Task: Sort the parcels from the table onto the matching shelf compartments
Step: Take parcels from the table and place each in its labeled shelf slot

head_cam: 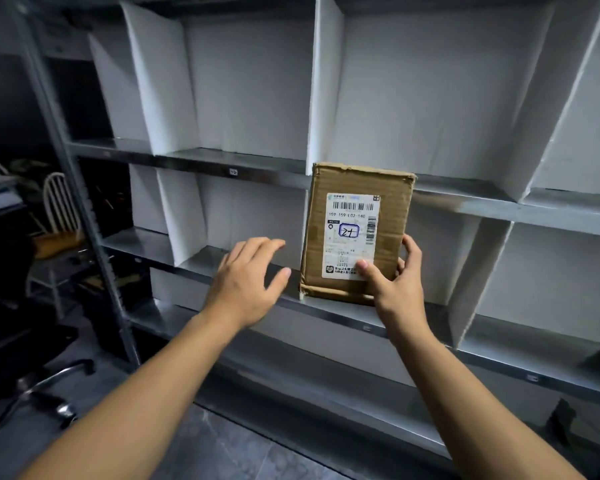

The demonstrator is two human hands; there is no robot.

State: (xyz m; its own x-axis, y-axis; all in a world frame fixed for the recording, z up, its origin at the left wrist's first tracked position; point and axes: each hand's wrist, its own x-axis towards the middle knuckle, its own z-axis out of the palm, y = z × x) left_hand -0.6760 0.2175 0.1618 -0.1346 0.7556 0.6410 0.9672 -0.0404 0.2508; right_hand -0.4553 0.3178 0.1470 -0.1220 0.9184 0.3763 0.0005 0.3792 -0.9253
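Observation:
A brown cardboard parcel (355,233) stands upright in front of the metal shelf (340,315), its white shipping label facing me with a handwritten mark circled in blue. My right hand (394,282) grips its lower right corner, thumb on the label and fingers round the right edge. The parcel's bottom edge is at the lip of the middle shelf, in front of a white divider. My left hand (248,275) hovers just left of the parcel with relaxed, spread fingers, holding nothing and not touching the box.
White dividers (179,216) split the shelf rows into compartments, all bare in view. Small tags (233,172) sit on the shelf lips. A grey upright post (84,202) bounds the rack at left. Beyond it are a wooden chair (58,220) and a chair base (42,393).

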